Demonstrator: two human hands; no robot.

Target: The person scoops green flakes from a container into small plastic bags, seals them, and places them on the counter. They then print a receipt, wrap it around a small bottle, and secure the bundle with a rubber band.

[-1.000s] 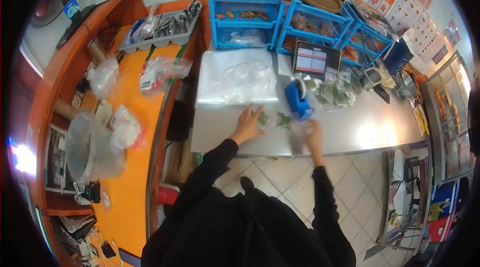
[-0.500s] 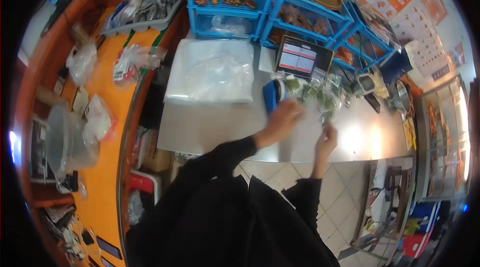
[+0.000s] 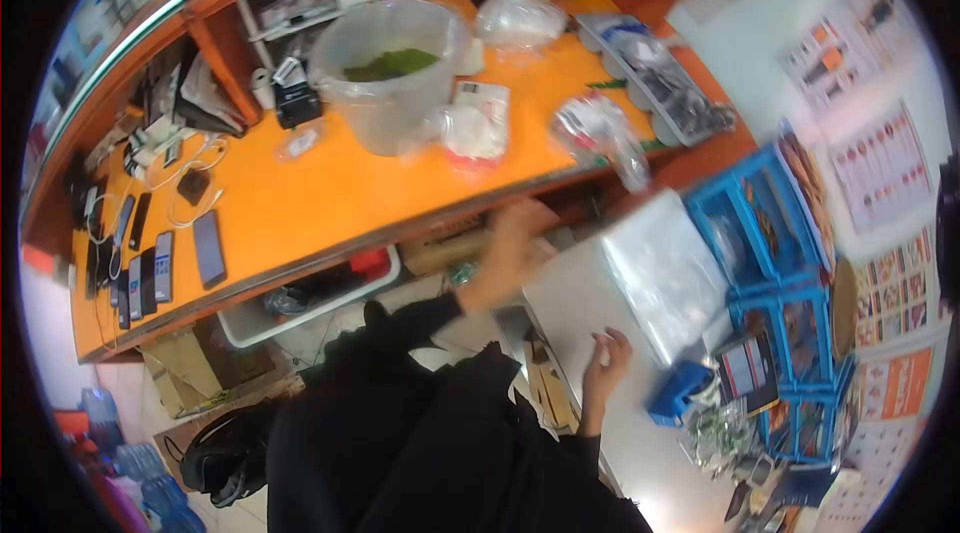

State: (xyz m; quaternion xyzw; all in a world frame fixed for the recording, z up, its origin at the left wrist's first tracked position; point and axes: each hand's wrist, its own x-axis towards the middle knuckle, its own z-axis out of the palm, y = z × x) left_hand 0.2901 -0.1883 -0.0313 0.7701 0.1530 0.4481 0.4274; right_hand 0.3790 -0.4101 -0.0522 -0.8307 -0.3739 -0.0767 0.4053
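Observation:
My left hand (image 3: 508, 258) is smeared by motion over the front edge of the orange counter (image 3: 330, 183); its fingers cannot be made out. Below and to the right, my right hand (image 3: 606, 365) hovers over the metal table (image 3: 570, 293) with curled fingers; a small pale spot shows at them, too small to name. Nearest to it are a stack of clear plastic bags (image 3: 665, 273) and a blue box-like object (image 3: 682, 393). Small clear packets with green contents (image 3: 720, 436) lie beyond that, beside a tablet (image 3: 748, 369).
On the orange counter are a clear-lined bucket of green leaves (image 3: 390, 83), a knotted plastic bag (image 3: 520, 21), red-and-white packages (image 3: 476, 123), a grey cutlery tray (image 3: 655, 78) and several phones (image 3: 209, 248). Blue racks (image 3: 765, 223) stand at the right; a white bin (image 3: 310, 303) is under the counter.
The view has swung left to the orange counter. My left hand has left the blue object and packets for the counter's edge. My right hand has moved away from the packets.

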